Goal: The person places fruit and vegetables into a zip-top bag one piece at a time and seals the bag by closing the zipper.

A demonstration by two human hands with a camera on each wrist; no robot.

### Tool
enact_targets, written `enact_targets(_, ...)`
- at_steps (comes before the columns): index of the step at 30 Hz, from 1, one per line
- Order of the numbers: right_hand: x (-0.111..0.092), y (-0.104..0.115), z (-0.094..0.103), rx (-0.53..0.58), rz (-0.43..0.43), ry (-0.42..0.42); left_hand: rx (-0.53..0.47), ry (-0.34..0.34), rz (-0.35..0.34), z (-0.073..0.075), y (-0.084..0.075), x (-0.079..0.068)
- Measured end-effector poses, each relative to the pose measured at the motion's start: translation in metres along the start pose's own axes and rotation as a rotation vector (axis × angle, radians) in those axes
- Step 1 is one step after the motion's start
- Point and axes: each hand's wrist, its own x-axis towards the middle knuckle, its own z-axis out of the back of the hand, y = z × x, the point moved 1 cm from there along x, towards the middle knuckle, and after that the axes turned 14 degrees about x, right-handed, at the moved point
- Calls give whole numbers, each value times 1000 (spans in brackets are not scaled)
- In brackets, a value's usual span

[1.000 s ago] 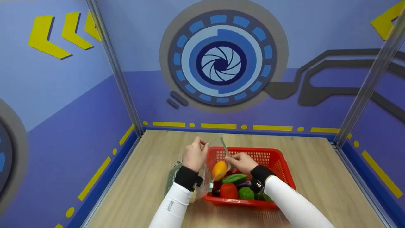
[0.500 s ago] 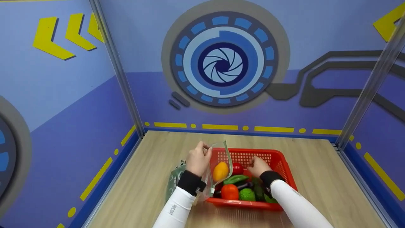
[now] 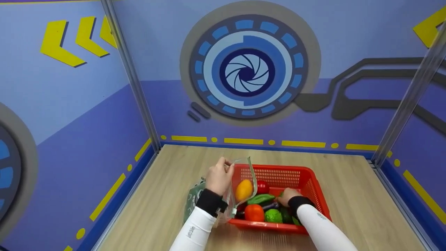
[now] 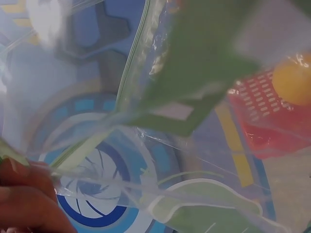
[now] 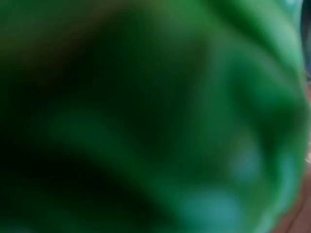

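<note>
My left hand [image 3: 219,177] pinches the edge of a clear zip bag [image 3: 228,198] with a pale green border; the bag's mouth stands open over the left side of the red basket [image 3: 268,226]. In the left wrist view, fingers [image 4: 29,201] grip the film beside the zip strip. My right hand [image 3: 290,196] is down inside the basket, its fingers curled on something green, partly hidden. A glossy, lobed green vegetable [image 5: 243,111] fills the right wrist view, blurred. Nearby lie a yellow mango-like fruit [image 3: 244,190], a red tomato [image 3: 263,187] and a green chili [image 3: 261,199].
The basket also holds an orange-red round vegetable [image 3: 254,212], a bumpy green one [image 3: 273,216] and a dark purple eggplant [image 3: 270,206]. A green printed bag [image 3: 194,198] lies left of the left hand on the wooden table [image 3: 150,209]. Printed walls enclose the back and sides.
My right hand has let go of the zip bag's edge, moved right and lowered into the basket onto a green vegetable. The left hand keeps its pinch, nearly still.
</note>
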Motion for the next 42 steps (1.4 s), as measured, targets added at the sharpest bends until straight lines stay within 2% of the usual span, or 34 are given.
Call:
enact_targets(6, -5, -3, 1, -30, -58, 25, 4, 35, 30, -1, 0, -1)
enact_targets(13, -3, -9, 2, -13, -25, 16, -5, 43, 34, -1, -1, 0)
enact_targets(21, 5, -20, 5, 158, -55, -101, -11, 50, 45, -1, 0, 0)
enact_targets(29, 16, -23, 12, 295, 42, -240, -11, 61, 54, -2, 1, 0)
enact_targets(35, 17, -10, 29, 425, 106, -325, -11, 60, 45, -2, 1, 1)
enact_targets(42, 10, 28, 37, 628, 161, -304, -12, 47, 43, -1, 2, 1)
